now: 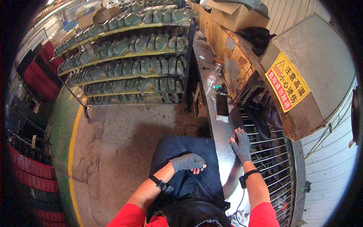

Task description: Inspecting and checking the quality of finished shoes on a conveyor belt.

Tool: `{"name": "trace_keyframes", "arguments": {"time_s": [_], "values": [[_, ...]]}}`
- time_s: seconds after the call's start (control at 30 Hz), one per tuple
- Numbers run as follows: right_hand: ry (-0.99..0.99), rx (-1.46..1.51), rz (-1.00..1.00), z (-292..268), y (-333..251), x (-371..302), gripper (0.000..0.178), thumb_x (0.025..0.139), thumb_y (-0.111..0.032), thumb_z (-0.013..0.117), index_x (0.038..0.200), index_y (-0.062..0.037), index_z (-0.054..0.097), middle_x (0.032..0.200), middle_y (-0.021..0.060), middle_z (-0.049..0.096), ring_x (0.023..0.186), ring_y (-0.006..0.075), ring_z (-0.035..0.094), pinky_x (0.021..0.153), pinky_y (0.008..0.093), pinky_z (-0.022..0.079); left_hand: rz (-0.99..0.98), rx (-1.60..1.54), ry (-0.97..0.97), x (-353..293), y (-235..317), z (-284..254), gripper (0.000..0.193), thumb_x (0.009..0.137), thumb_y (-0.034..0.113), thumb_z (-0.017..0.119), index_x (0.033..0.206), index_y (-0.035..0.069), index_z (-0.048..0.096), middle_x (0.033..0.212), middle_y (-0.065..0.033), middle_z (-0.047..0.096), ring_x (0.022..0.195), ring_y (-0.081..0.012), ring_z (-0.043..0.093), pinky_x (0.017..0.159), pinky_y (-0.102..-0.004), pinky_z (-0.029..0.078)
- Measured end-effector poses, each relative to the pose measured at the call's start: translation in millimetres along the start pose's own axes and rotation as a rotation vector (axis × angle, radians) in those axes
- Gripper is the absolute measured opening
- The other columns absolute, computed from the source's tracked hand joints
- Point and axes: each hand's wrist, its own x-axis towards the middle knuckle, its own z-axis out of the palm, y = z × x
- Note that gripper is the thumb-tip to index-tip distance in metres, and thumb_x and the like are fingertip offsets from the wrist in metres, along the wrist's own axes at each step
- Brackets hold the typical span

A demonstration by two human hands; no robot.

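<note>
Two hands, likely resting. Left hand [189,162] curled on dark lap [181,145]; cannot tell if empty. Right hand [241,145] half open at metal table [225,132] edge, nothing seen in it. Dark shoe [259,123] ahead on bars [267,142]. Maybe waiting step; getting shoe needs right reach forward.

Dark navy fabric [206,179] covers the lap, with a black cloth garment [189,212] at its lower edge, a bright red fabric sleeve [128,216] to its lower left and a matching red sleeve [264,215] to its lower right. Over the navy fabric, the left hand [187,162] wears a grey knitted, open-fingered glove [181,162]; a black strap with a small dark box [162,184] circles the forearm at the fabric's left edge. Right of it, the right hand [241,145] wears a matching grey glove [244,149], below which a black boxed strap [247,177] trails a thin black cable [241,200].
</note>
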Motion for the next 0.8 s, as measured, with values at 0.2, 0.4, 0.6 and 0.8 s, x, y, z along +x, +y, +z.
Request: {"name": "trace_keyframes", "arguments": {"time_s": [0.2,0.4,0.6,0.8], "values": [[0.006,0.007,-0.005,1.0,2.1,-0.7,0.059,0.093,-0.038,0.072,0.139,-0.0033,0.061,0.15,0.0224,0.056,0.142,0.0423,0.048,0.12,0.0494,0.036,0.011,-0.005,0.005,-0.6,1.4,0.4,0.038,0.102,0.044,0.065,0.091,0.008,0.073,0.078,-0.0045,0.074,0.065,-0.0128,0.068,0.06,-0.0261,0.053],[-0.004,-0.01,-0.011,-0.9,-0.9,0.6,0.057,0.092,-0.034,0.071,0.139,-0.0023,0.061,0.15,0.0238,0.056,0.142,0.0424,0.048,0.119,0.0491,0.038,0.009,-0.015,0.012,-3.2,2.9,0.5,0.041,0.101,0.046,0.065,0.091,0.007,0.073,0.079,-0.005,0.074,0.066,-0.0131,0.068,0.06,-0.0261,0.053],[0.011,-0.016,-0.028,-1.2,-0.7,0.7,0.057,0.092,-0.033,0.07,0.138,-0.0023,0.061,0.148,0.0239,0.056,0.141,0.0431,0.049,0.118,0.0493,0.039,0.005,-0.017,0.007,-1.7,1.4,0.3,0.041,0.101,0.046,0.065,0.091,0.007,0.073,0.078,-0.005,0.074,0.066,-0.013,0.068,0.06,-0.0261,0.054],[0.006,0.007,-0.007,-1.6,-2.1,-0.2,0.057,0.092,-0.036,0.072,0.138,-0.0038,0.062,0.151,0.0217,0.055,0.143,0.0411,0.047,0.119,0.0488,0.037,-0.007,-0.005,0.004,-0.3,-0.4,-0.1,0.04,0.102,0.045,0.065,0.092,0.007,0.073,0.078,-0.0051,0.074,0.065,-0.013,0.068,0.059,-0.0263,0.054]]}}
